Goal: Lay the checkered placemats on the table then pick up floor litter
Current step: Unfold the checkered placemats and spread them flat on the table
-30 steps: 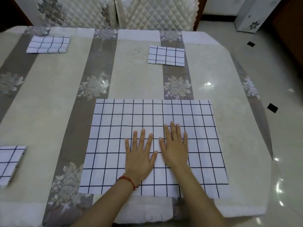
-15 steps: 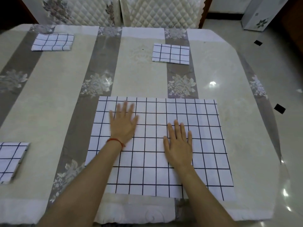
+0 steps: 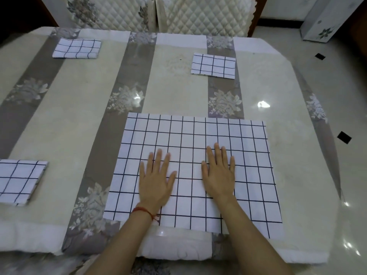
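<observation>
The unfolded white, black-gridded cloth placemat (image 3: pixel 196 171) lies flat at the table's (image 3: pixel 278 92) near edge. Left hand (image 3: pixel 155 182) and right hand (image 3: pixel 218 175) press it, fingers straight, slightly spread. Judged thin, limp, light: grasp at corners.

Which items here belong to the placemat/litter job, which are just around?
Job:
- unfolded checkered placemat, both hands flat on it: left hand, right hand
- folded placemats: far left, far centre, near left
- table

Around:
- quilted chair backs
</observation>
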Available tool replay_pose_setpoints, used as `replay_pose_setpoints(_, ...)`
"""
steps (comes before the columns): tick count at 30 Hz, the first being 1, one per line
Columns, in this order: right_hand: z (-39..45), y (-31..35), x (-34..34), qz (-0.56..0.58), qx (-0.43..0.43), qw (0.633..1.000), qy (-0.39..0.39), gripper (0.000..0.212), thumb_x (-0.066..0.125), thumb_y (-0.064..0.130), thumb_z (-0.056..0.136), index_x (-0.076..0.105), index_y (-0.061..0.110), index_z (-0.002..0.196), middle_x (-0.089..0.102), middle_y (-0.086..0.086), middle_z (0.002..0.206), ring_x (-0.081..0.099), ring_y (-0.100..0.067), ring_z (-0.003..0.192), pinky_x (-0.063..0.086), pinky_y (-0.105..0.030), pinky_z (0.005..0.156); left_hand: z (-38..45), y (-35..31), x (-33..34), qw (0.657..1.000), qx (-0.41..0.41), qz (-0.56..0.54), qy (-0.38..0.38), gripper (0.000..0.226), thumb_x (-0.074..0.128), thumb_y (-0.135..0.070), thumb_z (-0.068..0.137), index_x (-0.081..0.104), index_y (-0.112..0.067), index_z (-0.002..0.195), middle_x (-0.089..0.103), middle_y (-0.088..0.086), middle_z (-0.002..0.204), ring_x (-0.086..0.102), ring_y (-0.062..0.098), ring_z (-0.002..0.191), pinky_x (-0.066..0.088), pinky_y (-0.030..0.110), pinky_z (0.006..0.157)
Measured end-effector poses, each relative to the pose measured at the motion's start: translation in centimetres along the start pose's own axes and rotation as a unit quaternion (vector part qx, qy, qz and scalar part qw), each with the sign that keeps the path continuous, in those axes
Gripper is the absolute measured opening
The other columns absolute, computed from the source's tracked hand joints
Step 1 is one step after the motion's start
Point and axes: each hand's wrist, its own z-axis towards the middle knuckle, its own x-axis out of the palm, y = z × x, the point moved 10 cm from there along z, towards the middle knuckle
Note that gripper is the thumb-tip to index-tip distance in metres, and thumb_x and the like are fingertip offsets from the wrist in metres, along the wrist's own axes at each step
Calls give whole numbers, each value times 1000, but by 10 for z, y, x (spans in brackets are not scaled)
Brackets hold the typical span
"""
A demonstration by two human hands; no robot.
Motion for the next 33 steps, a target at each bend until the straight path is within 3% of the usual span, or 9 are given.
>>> replay_pose_setpoints(5,-1,0,0,1,-4,1000,10,68,-4,48,83,5,28,147,-1,3,158,-5,-15,145,-19,-34,111,-11,36,-8,997,-79,-11,-4,72,-5,-64,84,5,-28,145,5,1,156,0,18,144,-10,37,114)
replay_pose_setpoints(8,-1,1,1,14,-5,1000,19,71,-6,49,81,6,27,147,-1,3,158,-6,-15,145,-15,-38,114,-11,38,-9,996,-77,-28,18,81,-9,-69,78,4,-25,146,0,4,157,-4,20,144,-13,37,113)
replay_pose_setpoints(11,-2,3,2,17,-8,999,32,71,-5,49,81,6,24,147,-2,1,158,-8,-17,145,-13,-40,115,-10,39,-22,993,-54,-97,45,87,9,-67,72,13,-21,145,4,6,157,1,23,145,-2,43,116)
replay_pose_setpoints(15,-7,21,-16,41,-12,999,14,70,3,44,83,11,17,147,3,-6,158,-1,-21,146,-5,-42,116,-19,50,-67,983,-30,-179,7,78,26,-58,76,41,-9,135,30,15,149,23,31,140,20,46,113)
replay_pose_setpoints(18,-20,71,-27,92,-59,994,26,60,20,41,91,26,12,144,15,-9,156,11,-23,145,4,-39,117,-25,72,-95,973,-36,-230,-1,57,40,-42,82,55,-3,121,46,18,137,38,32,131,30,43,111)
replay_pose_setpoints(23,-47,198,-17,149,-169,972,66,58,29,43,89,47,9,132,41,-14,144,36,-28,135,27,-37,111,-29,149,-149,982,-31,-179,-48,61,30,-47,79,61,-9,115,57,13,125,50,28,117,42,36,95)
replay_pose_setpoints(26,-56,273,-3,162,-188,965,84,44,42,26,93,46,7,132,42,-13,143,38,-28,132,30,-35,108,-33,228,-165,981,-70,-173,-53,48,38,-35,81,62,-9,114,59,12,123,50,27,118,39,33,97)
replay_pose_setpoints(29,-59,342,20,181,-186,961,97,43,41,25,93,46,7,132,42,-12,141,40,-28,129,33,-35,105,-40,314,-173,980,-95,-162,-64,42,42,-28,81,64,-6,109,63,15,115,55,31,112,44,37,92)
replay_pose_setpoints(33,-62,408,52,203,-161,959,112,41,43,26,94,45,13,134,37,-6,147,31,-21,136,26,-31,110,-45,401,-176,982,-120,-135,-58,28,54,-10,84,64,-2,109,64,19,112,60,36,103,48,41,86)
